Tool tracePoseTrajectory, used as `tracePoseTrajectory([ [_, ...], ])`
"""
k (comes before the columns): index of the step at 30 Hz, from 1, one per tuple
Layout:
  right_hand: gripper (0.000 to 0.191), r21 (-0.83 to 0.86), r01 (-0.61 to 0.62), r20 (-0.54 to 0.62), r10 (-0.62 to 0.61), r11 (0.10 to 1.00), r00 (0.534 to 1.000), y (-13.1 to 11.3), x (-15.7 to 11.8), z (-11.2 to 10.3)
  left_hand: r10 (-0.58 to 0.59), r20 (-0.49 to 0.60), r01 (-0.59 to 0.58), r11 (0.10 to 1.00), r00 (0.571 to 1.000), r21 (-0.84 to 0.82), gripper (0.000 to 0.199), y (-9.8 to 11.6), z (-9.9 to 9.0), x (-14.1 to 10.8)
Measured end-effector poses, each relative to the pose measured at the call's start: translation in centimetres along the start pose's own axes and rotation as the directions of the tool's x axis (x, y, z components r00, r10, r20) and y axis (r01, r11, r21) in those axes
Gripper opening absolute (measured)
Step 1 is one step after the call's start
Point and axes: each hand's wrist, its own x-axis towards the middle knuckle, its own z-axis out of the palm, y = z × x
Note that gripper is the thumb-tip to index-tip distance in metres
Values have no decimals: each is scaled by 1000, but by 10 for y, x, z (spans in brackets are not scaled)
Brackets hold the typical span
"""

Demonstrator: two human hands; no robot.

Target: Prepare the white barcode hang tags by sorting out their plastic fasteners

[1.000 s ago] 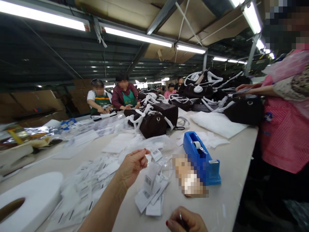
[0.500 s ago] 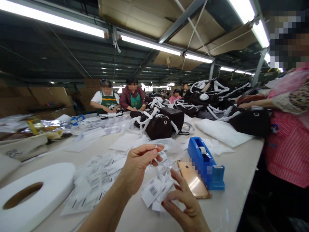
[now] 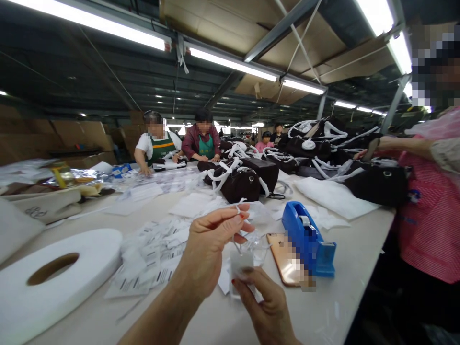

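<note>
Long pale worktable [image 3: 345, 249] ran down a low-lit workshop under strip lights. Left hand [image 3: 210, 247] was raised above the table, thumb and forefinger pinched shut on a thin clear plastic loop [image 3: 239, 211] near the fingertips. Right hand [image 3: 268, 306] sat lower and nearer the camera, fingers closed on the bottom edge of a small white tag [image 3: 240, 266], which hung between the two hands, upright, just above the table. Whether loop and tag were already joined could not be told. Loose barcode tags [image 3: 154, 261] lay scattered on the table to the left of the hands, beside a large white roll [image 3: 53, 282]. A gold phone [image 3: 285, 261] lay flat just right of the hands, touching a blue tape dispenser [image 3: 309, 239]. Dark handbags [image 3: 239, 182] with white straps stood further back. Other people worked at the far end, and one in a pink apron [image 3: 427, 225] stood at the right edge.
</note>
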Motion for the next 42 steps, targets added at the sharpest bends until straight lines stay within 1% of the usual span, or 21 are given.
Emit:
tracePoseTrajectory([
  [4, 20, 74, -117, 113, 108, 990, 988, -4, -11, -6, -33, -109, 32, 999, 993, -7, 10, -3, -15, 4],
  [7, 26, 185, -286, 217, 245, 940, 945, -4, -17, -11, -62, -181, 64, 998, 981, 5, 14, -9, -33, 4],
  [10, 29, 306, -500, 376, 379, 810, 845, -2, -18, -15, -106, -277, 126, 990, 955, 56, 18, -16, -59, -1],
  [13, 26, 305, -642, 527, 437, 703, 729, -3, -11, -18, -182, -336, 247, 956, 924, 159, 21, -23, -92, -12],
  [15, 23, 267, -700, 606, 449, 663, 657, -8, -2, -19, -257, -348, 355, 899, 902, 256, 19, -27, -116, -20],
  [17, 20, 228, -725, 663, 442, 650, 604, -14, 7, -19, -314, -354, 443, 811, 881, 382, 22, -26, -137, -28],
  [19, 16, 175, -715, 703, 423, 677, 572, -22, 16, -17, -271, -396, 453, 738, 878, 500, 25, -21, -151, -35],
  [20, 13, 140, -695, 720, 409, 705, 561, -25, 19, -15, -192, -408, 412, 716, 892, 564, 21, -17, -153, -38],
  [22, 8, 57, -635, 757, 381, 771, 531, -30, 25, -9, 2, -335, 250, 663, 942, 706, 10, -8, -150, -44],
  [23, 6, 5, -610, 774, 383, 793, 504, -32, 27, -6, 85, -180, 96, 590, 980, 802, 20, -4, -144, -46],
  [24, 5, -49, -592, 792, 393, 804, 468, -34, 28, -3, 58, -7, -25, 531, 998, 847, 29, -1, -136, -48],
  [25, 6, -97, -581, 808, 405, 808, 429, -35, 29, 0, -52, 103, -60, 531, 993, 845, 35, 0, -129, -50],
  [26, 9, -136, -569, 823, 412, 811, 391, -35, 30, 3, -183, 176, -48, 548, 967, 835, 36, 0, -122, -50],
  [27, 11, -163, -557, 835, 414, 815, 362, -36, 30, 4, -312, 203, 2, 549, 928, 836, 39, -1, -116, -50],
  [29, 13, -189, -514, 850, 402, 837, 341, -36, 30, 5, -507, 200, 159, 579, 839, 800, 36, -9, -112, -50],
  [31, 13, -192, -490, 855, 389, 850, 341, -34, 30, 3, -609, 190, 310, 618, 770, 722, 24, -20, -116, -49],
  [32, 11, -181, -506, 859, 386, 844, 336, -32, 30, 2, -636, 192, 366, 636, 748, 679, 18, -26, -120, -48],
  [35, 7, -132, -616, 874, 384, 776, 296, -24, 30, 1, -672, 191, 459, 659, 716, 595, 15, -38, -133, -48],
  [38, 19, -101, -758, 876, 419, 645, 240, -16, 29, 4, -675, 165, 502, 669, 719, 549, 18, -42, -142, -49],
  [40, 21, -75, -807, 869, 436, 585, 235, -13, 27, 7, -675, 150, 515, 669, 722, 536, 20, -42, -145, -50],
  [42, 20, -51, -808, 863, 434, 587, 260, -11, 25, 9, -677, 143, 519, 666, 722, 535, 21, -41, -147, -50],
])
